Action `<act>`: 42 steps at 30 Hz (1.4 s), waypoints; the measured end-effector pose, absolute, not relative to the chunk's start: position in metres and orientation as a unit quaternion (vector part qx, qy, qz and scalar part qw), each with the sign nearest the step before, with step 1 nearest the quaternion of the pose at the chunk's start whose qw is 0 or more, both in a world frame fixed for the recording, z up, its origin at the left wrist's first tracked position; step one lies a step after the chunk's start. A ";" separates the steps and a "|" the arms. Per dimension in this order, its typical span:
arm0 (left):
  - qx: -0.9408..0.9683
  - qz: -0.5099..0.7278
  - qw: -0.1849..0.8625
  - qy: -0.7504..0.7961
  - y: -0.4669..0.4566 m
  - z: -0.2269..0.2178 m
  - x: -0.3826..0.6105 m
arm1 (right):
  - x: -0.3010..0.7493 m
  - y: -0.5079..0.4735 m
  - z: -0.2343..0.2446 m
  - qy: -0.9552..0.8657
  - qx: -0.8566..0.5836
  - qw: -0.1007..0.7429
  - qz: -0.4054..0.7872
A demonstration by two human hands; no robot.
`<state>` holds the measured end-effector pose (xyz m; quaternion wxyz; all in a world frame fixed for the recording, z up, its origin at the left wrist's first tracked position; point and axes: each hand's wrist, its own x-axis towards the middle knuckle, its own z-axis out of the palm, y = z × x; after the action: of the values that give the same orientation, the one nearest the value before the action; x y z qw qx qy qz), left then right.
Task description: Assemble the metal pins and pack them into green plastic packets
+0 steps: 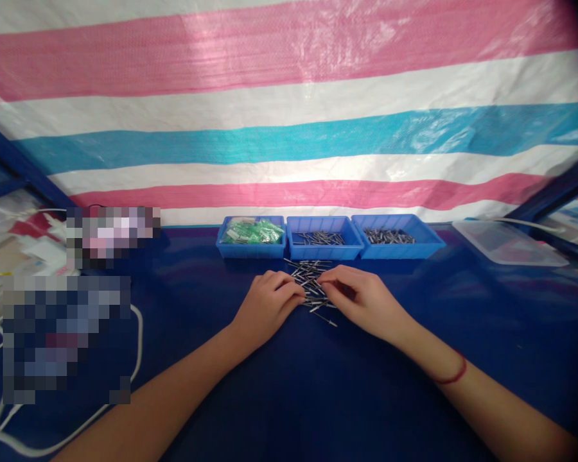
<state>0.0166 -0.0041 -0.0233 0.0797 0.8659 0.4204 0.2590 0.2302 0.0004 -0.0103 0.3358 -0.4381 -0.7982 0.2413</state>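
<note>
A loose pile of thin metal blind rivets (309, 277) lies on the dark blue tabletop between my hands. At the pile's left edge is my left hand (268, 301), its thumb and fingertips pressed together by the rivets. My right hand (363, 300) reaches in from the other side, with thumb and forefinger closed in a pinch over the pile. Whatever either pinch holds is too small and hidden to make out. One stray rivet (325, 318) lies apart, just in front of the pile.
Behind the pile, three blue bins stand side by side: one with green-and-clear packets (253, 231), a middle bin (325, 254) and a right bin (404, 250) holding metal pieces. A clear plastic lid (508, 244) lies at right. A white cable (139, 340) curves at left near blurred items.
</note>
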 end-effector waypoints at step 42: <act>0.784 0.383 0.301 0.385 -0.019 -0.014 0.028 | 0.216 -0.017 -0.006 -0.702 -0.403 0.430 0.400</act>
<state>0.0278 -0.0187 -0.0142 0.3005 0.7841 0.3852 0.3828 0.2156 -0.0165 -0.0064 0.4304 -0.4028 -0.7016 0.4004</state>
